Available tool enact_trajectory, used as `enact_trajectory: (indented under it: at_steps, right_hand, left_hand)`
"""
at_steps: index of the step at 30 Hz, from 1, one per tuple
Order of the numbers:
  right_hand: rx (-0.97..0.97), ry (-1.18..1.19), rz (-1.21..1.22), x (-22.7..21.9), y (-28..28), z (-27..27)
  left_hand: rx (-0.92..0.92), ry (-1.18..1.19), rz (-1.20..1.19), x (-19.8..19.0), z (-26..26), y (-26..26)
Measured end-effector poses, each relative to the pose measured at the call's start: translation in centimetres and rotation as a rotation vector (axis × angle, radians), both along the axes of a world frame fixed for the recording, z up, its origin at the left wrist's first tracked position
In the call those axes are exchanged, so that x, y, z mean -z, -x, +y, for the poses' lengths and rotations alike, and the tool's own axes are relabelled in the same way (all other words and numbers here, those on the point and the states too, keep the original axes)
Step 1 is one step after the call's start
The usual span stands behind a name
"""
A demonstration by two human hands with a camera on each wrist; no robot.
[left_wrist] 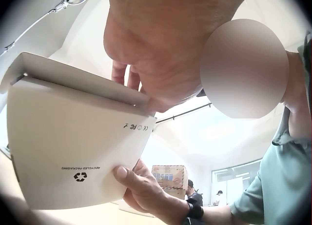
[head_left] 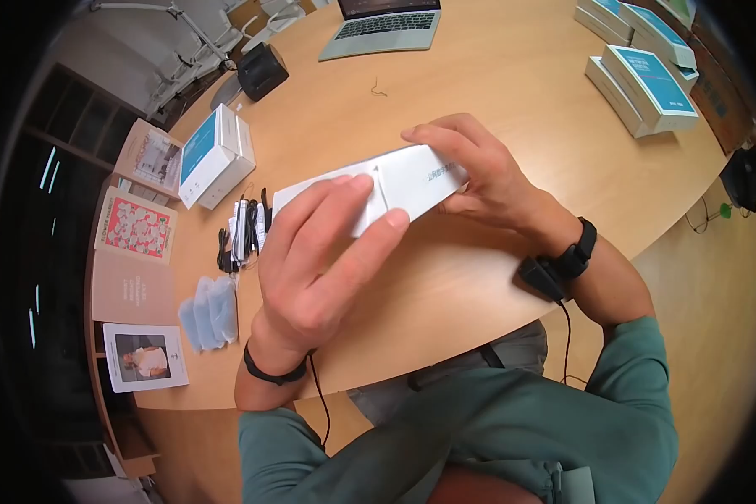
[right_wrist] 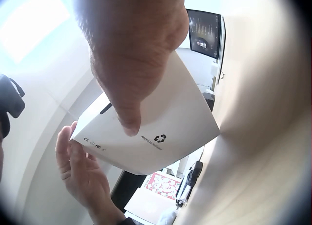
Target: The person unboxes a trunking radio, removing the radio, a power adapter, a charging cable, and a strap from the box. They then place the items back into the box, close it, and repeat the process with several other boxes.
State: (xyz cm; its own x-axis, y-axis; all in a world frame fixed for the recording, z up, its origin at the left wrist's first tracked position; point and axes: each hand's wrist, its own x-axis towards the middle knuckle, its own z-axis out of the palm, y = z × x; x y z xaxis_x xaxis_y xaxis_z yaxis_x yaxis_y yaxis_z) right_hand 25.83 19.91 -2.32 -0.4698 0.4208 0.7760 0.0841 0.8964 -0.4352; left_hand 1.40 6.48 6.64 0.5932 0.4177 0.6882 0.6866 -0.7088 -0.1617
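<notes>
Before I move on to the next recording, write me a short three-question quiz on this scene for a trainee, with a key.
1. True or false: the left hand and the right hand both grip the white box.
2. Fill in the blank: the words beside the recycling symbol on the white box read "RECYCLED ____".
3. Short answer: which device with a keyboard sits open on the table, beyond the hands in the head view?

Key:
1. True.
2. PACKAGING.
3. A laptop.
</notes>
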Motion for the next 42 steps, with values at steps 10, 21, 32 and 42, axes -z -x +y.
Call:
enact_trajectory:
  at_steps: [10, 21, 32, 42]
  right_hand:
    - [0.033, 0.110, 0.127, 0.4, 0.5, 0.4]
    - [0.085, 0.040, 0.081, 0.3, 0.3, 0.6]
    - [0.123, 0.007, 0.056, 0.4, 0.2, 0.6]
    - [0.043, 0.418, 0.176, 0.8, 0.0, 1.0]
  left_hand:
    - [-0.473, 0.656, -0.283, -1.7, 1.4, 7.3]
    - [-0.528, 0.413, -0.336, -0.8, 2.5, 8.1]
    - [-0.514, 0.492, -0.353, -0.6, 2.8, 8.7]
    - [-0.355, 0.452, -0.086, 2.2, 3.8, 7.0]
